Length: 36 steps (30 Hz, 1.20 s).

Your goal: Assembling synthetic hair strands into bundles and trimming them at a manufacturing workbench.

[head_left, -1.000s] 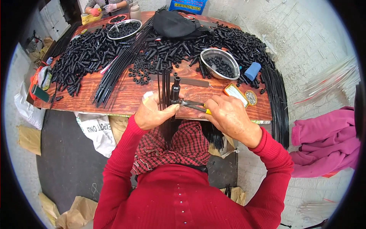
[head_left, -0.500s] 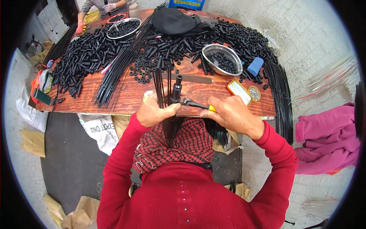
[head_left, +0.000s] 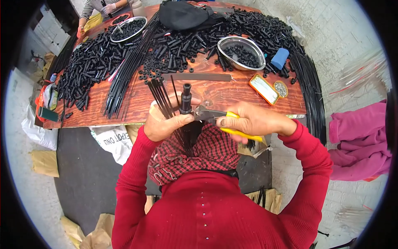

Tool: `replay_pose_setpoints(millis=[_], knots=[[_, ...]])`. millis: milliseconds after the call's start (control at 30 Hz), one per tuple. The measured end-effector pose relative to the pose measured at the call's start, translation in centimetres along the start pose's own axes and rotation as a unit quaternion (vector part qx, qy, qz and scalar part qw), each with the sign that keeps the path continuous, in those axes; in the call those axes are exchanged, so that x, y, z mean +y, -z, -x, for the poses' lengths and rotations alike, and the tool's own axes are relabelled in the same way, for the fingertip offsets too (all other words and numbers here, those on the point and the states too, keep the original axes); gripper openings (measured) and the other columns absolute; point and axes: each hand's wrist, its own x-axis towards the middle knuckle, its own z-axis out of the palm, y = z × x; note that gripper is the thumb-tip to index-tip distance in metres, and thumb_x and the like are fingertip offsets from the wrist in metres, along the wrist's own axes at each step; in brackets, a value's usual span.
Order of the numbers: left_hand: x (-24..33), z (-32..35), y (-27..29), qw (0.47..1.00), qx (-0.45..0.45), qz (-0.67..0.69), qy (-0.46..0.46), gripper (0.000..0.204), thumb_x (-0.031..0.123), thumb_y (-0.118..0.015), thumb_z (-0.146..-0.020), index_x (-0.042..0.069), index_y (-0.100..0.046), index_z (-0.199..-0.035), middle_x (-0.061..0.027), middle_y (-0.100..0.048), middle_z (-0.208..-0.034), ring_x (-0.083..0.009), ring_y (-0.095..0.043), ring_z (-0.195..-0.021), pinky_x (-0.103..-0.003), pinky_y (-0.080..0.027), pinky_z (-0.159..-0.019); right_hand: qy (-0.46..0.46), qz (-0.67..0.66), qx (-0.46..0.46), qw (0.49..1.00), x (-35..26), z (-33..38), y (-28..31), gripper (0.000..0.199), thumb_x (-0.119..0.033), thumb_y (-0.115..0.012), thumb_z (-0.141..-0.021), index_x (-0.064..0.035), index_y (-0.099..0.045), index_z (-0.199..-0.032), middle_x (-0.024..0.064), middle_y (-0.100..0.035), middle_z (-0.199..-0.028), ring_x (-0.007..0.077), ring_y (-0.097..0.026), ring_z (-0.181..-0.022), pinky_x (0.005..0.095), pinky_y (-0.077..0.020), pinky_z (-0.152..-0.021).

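table top (head_left: 232, 89) was glossy varnished wood. pliers (head_left: 215, 117) had dull metal jaws, shiny yellow plastic grips. black tube (head_left: 186, 97) looked matt plastic. bowl (head_left: 242, 52) was polished metal. lap cloth (head_left: 199, 151) was checked woven fabric.

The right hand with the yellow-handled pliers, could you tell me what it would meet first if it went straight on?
The right hand points its pliers leftward; they would probably meet the black tube in the left hand first.

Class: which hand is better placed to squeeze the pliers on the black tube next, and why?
Right. The right hand already grips the yellow-handled pliers, whose tip meets the black tube; the left hand holds the rods.
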Motion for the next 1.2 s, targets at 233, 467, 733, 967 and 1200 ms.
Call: replay_pose_setpoints(millis=[233, 467, 733, 967, 1200], knots=[[-1.5, -0.5, 0.8, 0.999, -0.043, 0.023, -0.019, 0.033, 0.011, -0.071, -0.082, -0.003, -0.063, -0.110, -0.0066, -0.064, -0.101, -0.0130, -0.061, -0.092, -0.029, -0.049, -0.084, -0.094, -0.195, -0.124, 0.968, 1.1, -0.4, -0.6, 0.043, -0.046, -0.063, -0.090, -0.0038, -0.053, -0.090, 0.0094, -0.061, -0.064, 0.0159, -0.061, -0.051, 0.0272, -0.0466, -0.044], [-2.5, -1.1, 0.7, 0.999, 0.020, 0.032, -0.035, 0.041, 0.016, -0.077, -0.076, -0.004, -0.064, -0.109, -0.0063, -0.066, -0.093, -0.0145, -0.062, -0.085, -0.028, -0.049, -0.079, 0.177, 0.408, 0.366, 0.817, 0.2, 1.9, -3.2, 0.040, -0.028, -0.077, -0.078, -0.0035, -0.055, -0.101, 0.0116, -0.060, -0.075, 0.0229, -0.063, -0.071, 0.0302, -0.0495, -0.057], [-2.2, -0.7, 1.0, 0.999, -0.018, 0.021, -0.017, 0.049, 0.024, -0.080, -0.073, -0.005, -0.064, -0.109, -0.0068, -0.066, -0.092, -0.0158, -0.063, -0.085, -0.029, -0.049, -0.082, -0.133, -0.333, -0.133, 0.924, 3.5, 1.5, -0.7, 0.056, -0.054, -0.040, -0.098, -0.0002, -0.056, -0.092, 0.0080, -0.058, -0.060, 0.0133, -0.055, -0.044, 0.0239, -0.0451, -0.044], [-3.7, -0.6, 2.0, 0.997, 0.003, 0.065, -0.033, 0.039, 0.014, -0.077, -0.076, -0.004, -0.066, -0.108, -0.0061, -0.066, -0.098, -0.0137, -0.062, -0.090, -0.029, -0.048, -0.083, 0.100, 0.196, 0.253, 0.942, 1.1, 2.8, -2.4, 0.048, -0.033, -0.079, -0.075, -0.0012, -0.054, -0.101, 0.0084, -0.058, -0.070, 0.0182, -0.061, -0.065, 0.0311, -0.0446, -0.052], [-3.3, -0.6, 3.1, 0.997, -0.044, 0.047, -0.042, 0.041, 0.012, -0.078, -0.075, -0.004, -0.065, -0.110, -0.0073, -0.066, -0.100, -0.0152, -0.062, -0.092, -0.030, -0.048, -0.086, -0.096, -0.344, -0.102, 0.929, 4.0, 2.3, -1.2, 0.063, -0.057, -0.042, -0.096, 0.0041, -0.060, -0.092, 0.0066, -0.051, -0.053, 0.0120, -0.046, -0.037, 0.0250, -0.0367, -0.036]])
